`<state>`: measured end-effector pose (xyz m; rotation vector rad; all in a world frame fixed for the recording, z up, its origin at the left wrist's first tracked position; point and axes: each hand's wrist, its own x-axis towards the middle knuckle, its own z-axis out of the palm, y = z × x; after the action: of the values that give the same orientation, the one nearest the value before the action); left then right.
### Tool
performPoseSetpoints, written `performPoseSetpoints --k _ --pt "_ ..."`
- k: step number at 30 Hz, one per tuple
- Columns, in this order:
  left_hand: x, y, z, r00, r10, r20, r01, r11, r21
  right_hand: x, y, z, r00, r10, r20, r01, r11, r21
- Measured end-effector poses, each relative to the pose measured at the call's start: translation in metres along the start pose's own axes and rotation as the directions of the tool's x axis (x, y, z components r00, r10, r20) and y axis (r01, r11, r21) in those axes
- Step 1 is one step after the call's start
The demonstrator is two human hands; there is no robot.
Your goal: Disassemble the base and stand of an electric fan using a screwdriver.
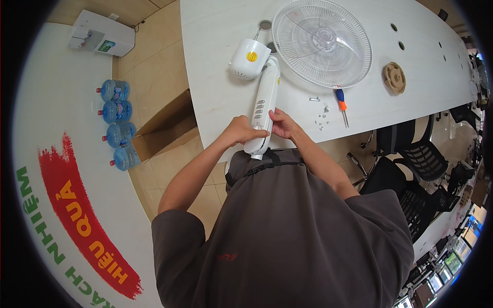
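Gripping white fan column at its near end, left hand wrapped around, right hand pinching the edge; screwdriver lying at three o'clock. Likely mid-disassembly, needing steadying next.

A long white table carries a dismantled fan: its round wire grille lies flat at twelve o'clock, the white motor housing just beside it at eleven. An orange-and-blue screwdriver and loose screws lie near the front edge, a tan plastic disc at two o'clock.
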<state>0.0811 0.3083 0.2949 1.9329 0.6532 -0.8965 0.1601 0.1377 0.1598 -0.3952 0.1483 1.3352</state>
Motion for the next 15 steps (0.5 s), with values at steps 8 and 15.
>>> performPoseSetpoints --k 8,15 --pt "0.007 -0.075 0.024 0.981 0.086 -0.171 -0.141 0.930 -0.340 0.002 -0.003 -0.007 0.993 0.025 0.116 -0.040 0.991 0.130" --pt "0.017 -0.079 0.104 0.959 0.284 -0.001 0.016 -0.058 -0.998 -0.014 -0.012 0.006 0.989 0.016 -0.146 -0.048 0.975 -0.218"
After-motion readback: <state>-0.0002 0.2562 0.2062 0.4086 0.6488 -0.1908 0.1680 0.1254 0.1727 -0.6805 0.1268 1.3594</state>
